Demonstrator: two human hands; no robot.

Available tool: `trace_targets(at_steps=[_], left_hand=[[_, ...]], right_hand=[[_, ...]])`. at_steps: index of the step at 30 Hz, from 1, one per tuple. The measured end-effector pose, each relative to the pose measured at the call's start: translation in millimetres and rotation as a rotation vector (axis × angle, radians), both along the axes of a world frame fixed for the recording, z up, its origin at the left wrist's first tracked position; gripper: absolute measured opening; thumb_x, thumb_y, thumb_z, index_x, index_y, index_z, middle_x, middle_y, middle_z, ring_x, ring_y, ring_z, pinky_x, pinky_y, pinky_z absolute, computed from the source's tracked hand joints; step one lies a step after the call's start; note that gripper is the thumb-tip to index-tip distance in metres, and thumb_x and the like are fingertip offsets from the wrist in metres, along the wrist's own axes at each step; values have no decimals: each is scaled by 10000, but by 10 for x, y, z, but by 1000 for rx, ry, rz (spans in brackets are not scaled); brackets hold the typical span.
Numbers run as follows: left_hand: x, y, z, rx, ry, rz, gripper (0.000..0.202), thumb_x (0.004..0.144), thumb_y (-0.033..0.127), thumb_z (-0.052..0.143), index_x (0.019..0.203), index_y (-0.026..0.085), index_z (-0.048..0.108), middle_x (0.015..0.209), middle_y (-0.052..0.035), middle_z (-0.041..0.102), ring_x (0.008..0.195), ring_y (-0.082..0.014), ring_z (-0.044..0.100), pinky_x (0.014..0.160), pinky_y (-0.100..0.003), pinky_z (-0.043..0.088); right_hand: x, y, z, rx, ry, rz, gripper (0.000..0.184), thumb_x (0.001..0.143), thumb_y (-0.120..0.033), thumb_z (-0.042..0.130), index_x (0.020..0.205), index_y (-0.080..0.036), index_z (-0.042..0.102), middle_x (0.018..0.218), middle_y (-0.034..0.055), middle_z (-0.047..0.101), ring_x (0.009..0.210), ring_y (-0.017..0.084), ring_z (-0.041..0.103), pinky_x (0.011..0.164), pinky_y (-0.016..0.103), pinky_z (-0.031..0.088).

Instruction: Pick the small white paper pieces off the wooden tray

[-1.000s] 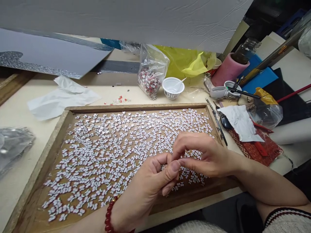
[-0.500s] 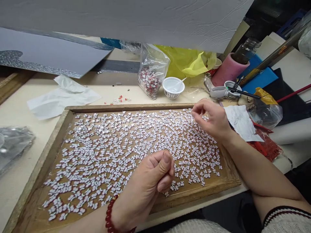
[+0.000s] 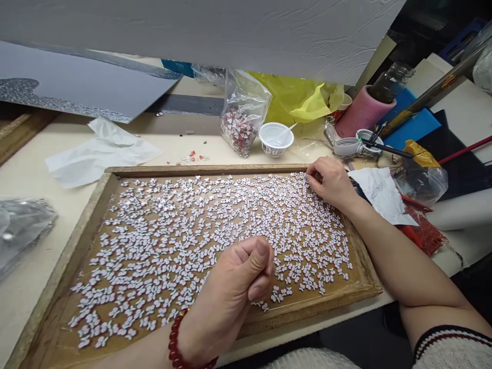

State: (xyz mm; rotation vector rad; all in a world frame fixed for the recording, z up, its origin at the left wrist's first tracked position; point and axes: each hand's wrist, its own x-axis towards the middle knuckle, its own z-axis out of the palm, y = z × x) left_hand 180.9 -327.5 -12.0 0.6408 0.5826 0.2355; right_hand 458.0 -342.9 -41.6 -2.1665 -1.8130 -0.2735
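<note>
Lower than half a second ago, the right hand (image 3: 333, 185) has come down onto the far right corner of the wooden tray (image 3: 85, 219). Its fingertips (image 3: 312, 179) now touch the small white pieces (image 3: 180, 230) there, so the work seems to have shifted to that corner.

At the far left, crumpled tissue (image 3: 100, 154) lies beyond the tray, and the pieces cover nearly the whole tray floor. The left hand (image 3: 238, 287) sits over the near edge in a closed fist, thumb on forefinger, with a red bracelet (image 3: 175, 342) at the wrist. Anything inside the fist is hidden. Past the far rim stand a clear bag (image 3: 241, 123) and a white cup (image 3: 275, 139). Whether the right fingers pinch a piece, I cannot tell.
</note>
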Motion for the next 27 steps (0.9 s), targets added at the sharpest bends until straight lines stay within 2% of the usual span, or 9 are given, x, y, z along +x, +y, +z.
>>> trace_targets(at_steps=[3, 9, 14, 17, 19, 21, 23, 27], left_hand=[[-6, -5, 3, -1, 4, 29, 478, 774, 595, 642, 588, 171, 524, 410, 93, 315, 420, -59, 215, 430, -188, 210], [-27, -12, -5, -21, 49, 15, 389, 783, 504, 689, 640, 172, 545, 434, 85, 382, 430, -59, 248, 424, -177, 223], [-34, -8, -26, 37, 30, -18, 442, 790, 546, 658, 602, 170, 521, 407, 94, 339, 414, -56, 213, 424, -195, 189], [-32, -12, -22, 78, 30, -35, 473, 777, 555, 665, 564, 169, 494, 400, 94, 322, 409, -55, 212, 421, -213, 149], [-26, -15, -14, 74, 23, -65, 478, 767, 555, 674, 555, 169, 489, 402, 93, 319, 406, -55, 224, 420, -221, 133], [-15, -12, -5, 64, 27, -102, 477, 754, 557, 685, 554, 168, 496, 420, 88, 342, 404, -51, 229, 418, -225, 122], [0, -1, 4, 63, 47, -125, 472, 729, 566, 703, 566, 164, 517, 445, 84, 368, 401, -44, 222, 412, -224, 112], [19, 20, 25, 69, 76, -134, 486, 670, 588, 736, 571, 160, 529, 467, 81, 387, 399, -36, 217, 407, -222, 109]], right_hand=[[1, 0, -8, -14, -3, 3, 80, 831, -208, 521, 767, -192, 566, 807, 60, 643, 790, 203, 548, 730, 329, 346], [16, -6, 4, -19, 17, -1, 71, 827, -204, 548, 767, -193, 583, 809, 54, 651, 798, 204, 561, 726, 334, 349], [-89, -74, 190, 44, 114, 28, 56, 813, -210, 614, 763, -186, 610, 792, 48, 657, 792, 201, 574, 733, 349, 391], [-391, -183, 394, 92, 373, 210, 52, 842, -189, 597, 793, -183, 616, 789, 32, 662, 767, 161, 583, 715, 321, 443], [-652, -267, 507, 4, 639, 448, 24, 847, -180, 602, 842, -181, 625, 792, 25, 660, 749, 133, 589, 684, 287, 478], [-880, -334, 568, -54, 794, 632, 61, 854, -164, 595, 902, -169, 632, 801, 36, 662, 781, 132, 596, 721, 294, 499], [-1025, -369, 577, -93, 876, 719, 71, 859, -159, 583, 909, -149, 633, 796, 53, 662, 781, 136, 587, 736, 307, 502], [-1069, -363, 530, -149, 978, 735, 62, 866, -183, 574, 871, -142, 620, 779, 53, 642, 749, 128, 565, 710, 294, 496]])
